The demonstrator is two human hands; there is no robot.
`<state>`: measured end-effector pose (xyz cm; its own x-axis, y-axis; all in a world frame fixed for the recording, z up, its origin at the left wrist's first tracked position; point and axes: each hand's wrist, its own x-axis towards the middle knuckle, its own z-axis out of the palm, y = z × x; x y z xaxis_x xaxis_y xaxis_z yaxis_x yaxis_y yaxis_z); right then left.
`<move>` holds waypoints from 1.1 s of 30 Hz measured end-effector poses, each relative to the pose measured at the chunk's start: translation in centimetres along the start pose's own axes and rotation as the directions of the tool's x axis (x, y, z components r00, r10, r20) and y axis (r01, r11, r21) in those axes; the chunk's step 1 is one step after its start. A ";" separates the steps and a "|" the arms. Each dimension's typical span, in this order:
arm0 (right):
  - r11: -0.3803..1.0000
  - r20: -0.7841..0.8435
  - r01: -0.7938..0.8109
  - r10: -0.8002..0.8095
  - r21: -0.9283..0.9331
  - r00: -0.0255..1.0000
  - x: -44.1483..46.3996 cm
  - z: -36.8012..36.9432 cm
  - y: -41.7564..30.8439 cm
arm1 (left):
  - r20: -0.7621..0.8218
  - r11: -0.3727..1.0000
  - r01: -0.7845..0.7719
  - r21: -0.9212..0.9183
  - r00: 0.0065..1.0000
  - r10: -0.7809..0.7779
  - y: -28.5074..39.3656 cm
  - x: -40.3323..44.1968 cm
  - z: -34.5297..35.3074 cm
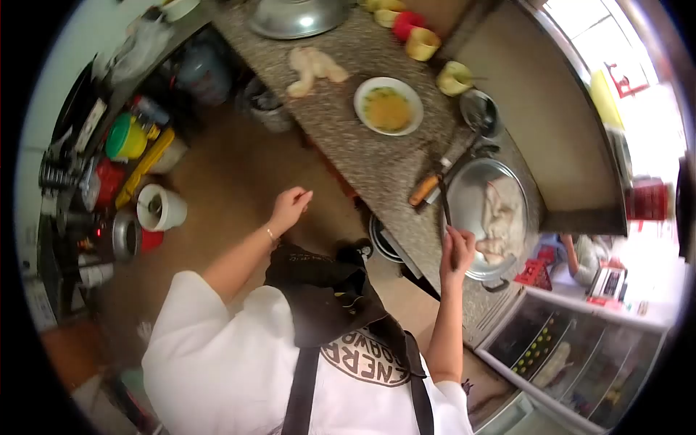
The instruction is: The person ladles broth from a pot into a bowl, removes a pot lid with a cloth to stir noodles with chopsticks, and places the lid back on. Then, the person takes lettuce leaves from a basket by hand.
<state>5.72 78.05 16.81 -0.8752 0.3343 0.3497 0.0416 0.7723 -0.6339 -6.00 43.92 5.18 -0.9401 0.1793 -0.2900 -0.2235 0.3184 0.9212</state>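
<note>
My left hand (291, 208) hangs over the floor, away from the counter, its fingers loosely curled in with nothing seen in them. My right hand (458, 250) is wrapped round a long dark-handled utensil (445, 206) at the near edge of a round metal pan (471, 199). Pale raw meat (502, 217) lies in the pan. Left of the pan is an orange-handled tool (424, 190). Farther back stand a white bowl (388, 106) of yellow liquid with green bits and a metal bowl (480, 112) with a ladle. Another pale piece (313, 69) lies on the counter (326, 116).
A large metal lid (297, 18) and several yellow and red cups (422, 44) stand at the back. Shelves with a white bucket (168, 208) are on the left. At the right are a glass-topped case (565, 355) and another person's arm (571, 255).
</note>
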 end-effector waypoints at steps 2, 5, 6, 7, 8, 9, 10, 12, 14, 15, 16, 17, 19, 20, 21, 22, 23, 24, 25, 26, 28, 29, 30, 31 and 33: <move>0.986 0.143 0.111 -0.092 -0.128 0.985 0.5 5.9 -0.7 | -0.053 0.998 0.064 -0.013 0.997 -0.064 -5.3 -2.8 -4.7; 0.838 0.308 0.446 -0.354 -0.316 0.883 1.5 12.2 1.4 | -0.135 0.962 0.267 0.056 0.957 -0.258 -13.9 -6.0 -10.2; 0.825 0.393 0.444 -0.301 -0.351 0.869 1.8 13.6 2.1 | -0.110 0.955 0.294 0.030 0.951 -0.289 -17.3 -7.5 -11.3; 0.806 0.475 0.447 -0.240 -0.388 0.846 2.0 14.7 2.7 | -0.082 0.946 0.324 0.001 0.943 -0.322 -19.9 -9.2 -11.9; 0.782 0.530 0.453 -0.189 -0.428 0.827 2.4 15.8 3.4 | -0.112 0.925 0.376 -0.049 0.919 -0.379 -20.5 -10.6 -12.9; 0.766 0.537 0.470 -0.197 -0.439 0.820 2.5 16.6 4.0 | -0.140 0.901 0.423 -0.094 0.891 -0.433 -20.8 -11.9 -14.3; 0.737 0.521 0.470 -0.188 -0.486 0.832 2.6 17.4 3.4 | -0.209 0.900 0.424 -0.100 0.875 -0.436 -25.7 -13.6 -14.6; 0.748 0.432 0.466 -0.264 -0.472 0.862 2.3 19.8 -0.3 | -0.219 0.853 0.508 -0.120 0.824 -0.522 -26.9 -16.6 -16.7; 0.883 0.441 0.365 -0.213 -0.295 0.872 -0.4 24.0 -4.3 | -0.190 0.780 0.614 -0.122 0.757 -0.626 -28.7 -18.6 -18.3; 0.951 0.552 0.284 -0.170 -0.126 0.816 -1.6 26.5 -4.4 | -0.135 0.743 0.659 -0.112 0.731 -0.669 -30.1 -19.7 -18.6; 0.953 0.604 0.255 -0.108 -0.163 0.790 -2.6 28.9 -6.7 | -0.109 0.734 0.670 -0.114 0.726 -0.679 -31.4 -20.6 -18.7; 0.965 0.639 0.191 -0.034 -0.178 0.768 -3.1 31.8 -6.5 | -0.118 0.724 0.682 -0.104 0.714 -0.690 -32.8 -21.1 -18.7; 0.933 0.601 0.261 -0.063 -0.248 0.797 -2.7 37.6 -2.6 | -0.131 0.715 0.690 -0.108 0.704 -0.699 -35.3 -19.7 -18.1; 0.919 0.578 0.197 0.041 -0.342 0.815 -2.0 40.4 0.3 | -0.148 0.733 0.661 -0.157 0.718 -0.680 -36.3 -18.9 -17.7; 0.900 0.569 0.101 0.178 -0.424 0.803 -0.8 42.6 0.9 | -0.165 0.749 0.631 -0.203 0.732 -0.661 -37.2 -18.1 -17.5; 0.865 0.542 0.005 0.311 -0.503 0.781 0.6 44.5 1.1 | -0.180 0.727 0.644 -0.237 0.707 -0.684 -37.1 -16.3 -17.2; 0.860 0.536 0.001 0.317 -0.510 0.782 1.4 46.5 2.3 | -0.172 0.728 0.644 -0.234 0.710 -0.683 -38.4 -14.7 -16.2; 0.784 0.522 0.016 0.397 -0.620 0.755 1.8 48.0 3.3 | -0.203 0.795 0.551 -0.255 0.773 -0.601 -39.8 -13.2 -15.2; 0.691 0.496 0.036 0.481 -0.722 0.723 1.8 48.8 4.5 | -0.231 0.848 0.455 -0.272 0.825 -0.516 -40.7 -11.8 -14.2; 0.661 0.480 0.079 0.451 -0.746 0.752 1.5 49.1 3.6 | -0.132 0.788 0.554 -0.267 0.789 -0.600 -39.5 -9.3 -14.1; 0.747 0.499 0.128 0.296 -0.652 0.815 -1.9 49.4 5.9 | -0.009 0.726 0.605 -0.327 0.766 -0.643 -37.1 -3.6 -12.8; 0.821 0.497 0.202 0.111 -0.534 0.861 -3.4 49.6 6.6 | 0.009 0.723 0.562 -0.403 0.792 -0.611 -36.5 -1.2 -11.7; 0.873 0.466 0.188 0.050 -0.451 0.883 -4.7 49.6 6.0 | 0.141 0.652 0.613 -0.447 0.768 -0.625 -34.9 1.8 -11.2; 0.915 0.433 0.179 -0.005 -0.362 0.901 -6.1 49.3 5.2 | 0.271 0.570 0.668 -0.479 0.730 -0.627 -32.9 4.5 -10.8; 0.951 0.500 0.129 0.031 -0.281 0.865 -8.8 49.3 4.5 | 0.323 0.604 0.645 -0.468 0.761 -0.563 -30.4 8.7 -8.9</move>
<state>-10.15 51.99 -23.12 -0.9971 0.0429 -0.0624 0.0627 0.9294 -0.3638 -9.70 27.51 -23.08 -0.5066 0.2576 -0.8228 -0.8619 -0.1278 0.4907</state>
